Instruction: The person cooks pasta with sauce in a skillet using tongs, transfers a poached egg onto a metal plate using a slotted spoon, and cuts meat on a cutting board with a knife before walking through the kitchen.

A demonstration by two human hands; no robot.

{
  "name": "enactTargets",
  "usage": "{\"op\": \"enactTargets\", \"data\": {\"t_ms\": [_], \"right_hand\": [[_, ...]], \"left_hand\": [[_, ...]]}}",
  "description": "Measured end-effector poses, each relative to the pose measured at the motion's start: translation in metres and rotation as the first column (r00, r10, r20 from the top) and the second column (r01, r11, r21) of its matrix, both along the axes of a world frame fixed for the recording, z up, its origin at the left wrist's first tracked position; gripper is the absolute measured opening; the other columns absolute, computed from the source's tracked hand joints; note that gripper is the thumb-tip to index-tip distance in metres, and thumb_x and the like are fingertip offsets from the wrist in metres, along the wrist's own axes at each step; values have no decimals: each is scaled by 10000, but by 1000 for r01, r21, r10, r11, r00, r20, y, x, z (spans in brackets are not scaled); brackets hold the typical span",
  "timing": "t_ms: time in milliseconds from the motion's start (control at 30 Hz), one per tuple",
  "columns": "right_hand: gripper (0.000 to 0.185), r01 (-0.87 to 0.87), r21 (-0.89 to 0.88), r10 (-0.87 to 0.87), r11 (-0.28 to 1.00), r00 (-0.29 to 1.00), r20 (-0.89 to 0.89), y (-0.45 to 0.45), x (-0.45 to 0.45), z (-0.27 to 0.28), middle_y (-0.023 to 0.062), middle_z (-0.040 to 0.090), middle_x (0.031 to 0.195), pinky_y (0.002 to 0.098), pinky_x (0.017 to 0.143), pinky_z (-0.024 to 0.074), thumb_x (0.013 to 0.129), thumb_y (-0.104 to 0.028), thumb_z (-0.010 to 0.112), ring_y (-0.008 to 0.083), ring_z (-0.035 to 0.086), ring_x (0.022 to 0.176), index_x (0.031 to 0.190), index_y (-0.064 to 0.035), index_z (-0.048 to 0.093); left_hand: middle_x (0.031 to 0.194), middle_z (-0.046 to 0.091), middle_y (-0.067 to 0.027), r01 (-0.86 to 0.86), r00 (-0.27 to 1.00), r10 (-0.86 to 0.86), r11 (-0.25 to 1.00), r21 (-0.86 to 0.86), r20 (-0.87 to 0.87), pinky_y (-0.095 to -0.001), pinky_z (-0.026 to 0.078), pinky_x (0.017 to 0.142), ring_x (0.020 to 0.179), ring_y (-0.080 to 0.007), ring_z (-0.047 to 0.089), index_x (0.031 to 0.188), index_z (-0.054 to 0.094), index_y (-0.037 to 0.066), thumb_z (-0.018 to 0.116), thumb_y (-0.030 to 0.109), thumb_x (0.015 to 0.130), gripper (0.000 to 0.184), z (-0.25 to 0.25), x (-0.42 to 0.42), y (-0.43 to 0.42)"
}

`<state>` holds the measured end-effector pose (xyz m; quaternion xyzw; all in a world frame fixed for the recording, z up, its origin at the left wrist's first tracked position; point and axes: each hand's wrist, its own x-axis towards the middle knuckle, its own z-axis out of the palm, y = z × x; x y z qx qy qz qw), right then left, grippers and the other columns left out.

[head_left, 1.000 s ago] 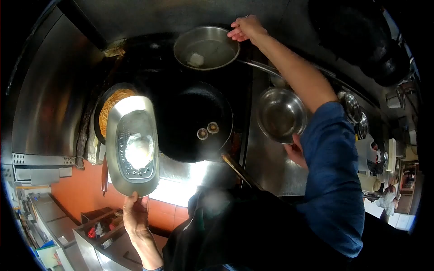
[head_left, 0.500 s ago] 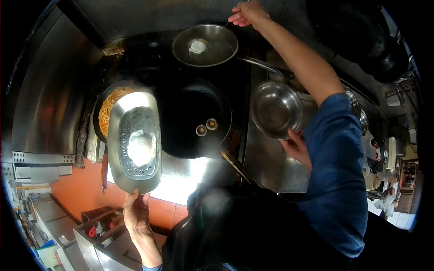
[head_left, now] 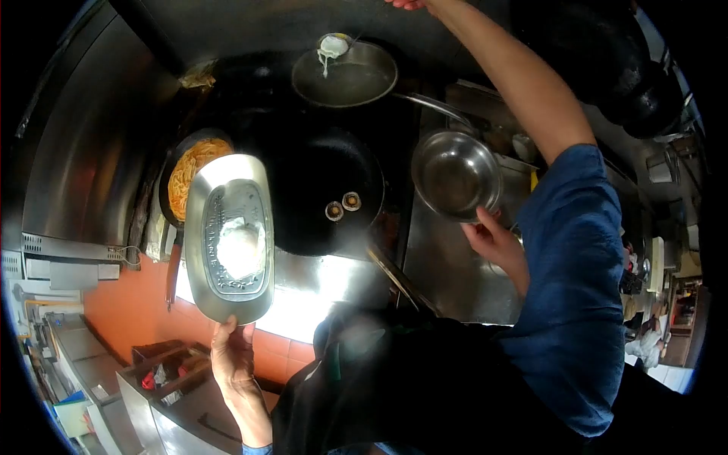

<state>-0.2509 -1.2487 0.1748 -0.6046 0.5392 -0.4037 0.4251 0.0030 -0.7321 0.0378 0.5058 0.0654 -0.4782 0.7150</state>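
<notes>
Fingers (head_left: 226, 331), left hand (head_left: 233, 364): pinched on the near rim of an oval metal dish (head_left: 206, 288).
Fingers, right hand (head_left: 409, 4): mostly cut off by the upper frame edge; judged closed on the handle of a ladle (head_left: 348, 38), though the grip itself is not shown.
Egg on dish (head_left: 241, 249): white, rounded, apparently poached, lying within the recess; glare hides its detail.
Egg on ladle (head_left: 332, 47): held over the far side of a saucepan (head_left: 385, 61), a white strand hanging below.
Handling, eggs: presumably light, soft, slippery and easily torn; best supported from beneath, never squeezed.
Handling, dish: stiff, probably light; best held by the rim, kept level.
Dark pan (head_left: 326, 174): right of the dish, bearing two small round pieces (head_left: 343, 205), perhaps mushrooms.
Smaller pan (head_left: 164, 195): partly behind the dish, containing noodles (head_left: 193, 176).
Steel bowl (head_left: 455, 171): above the metal surface (head_left: 455, 280), touched by another person's hand (head_left: 497, 246).
</notes>
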Motion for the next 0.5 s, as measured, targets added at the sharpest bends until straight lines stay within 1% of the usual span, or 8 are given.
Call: {"op": "enactTargets", "data": {"t_ms": [233,333,433,500], "right_hand": [[274,-38,-3,38,999,999,-11,9,4,-1,175,653,750,306,422,483,899,-162,365,214,599,522,961,58,518],[271,-46,-5,46,999,999,-5,9,4,2,174,652,750,307,424,482,899,-161,367,215,596,521,954,55,520],[267,-40,-15,40,999,999,7,19,1,8,173,651,751,308,426,482,898,-161,368,215,594,520,947,52,522],[264,-36,-23,36,999,999,22,23,-2,19,173,651,752,309,428,481,897,-160,369,216,593,520,942,50,523]], "left_hand": [[966,622,-108,-46,999,46,999,-9,-4,-311,570,746,877,-207,630,1031,556,-45,636,-60,692,349,-4,-16,21],[958,623,-107,-96,995,97,995,8,-8,-306,572,734,863,-205,632,1026,560,-39,635,-61,693,343,-3,-24,27],[955,623,-109,-98,995,97,995,22,24,-304,572,734,847,-202,634,1019,563,-35,636,-58,691,337,4,-30,27],[961,619,-113,-82,997,82,996,31,17,-304,570,741,854,-208,631,1019,562,-38,642,-54,686,344,3,-27,30]]}}
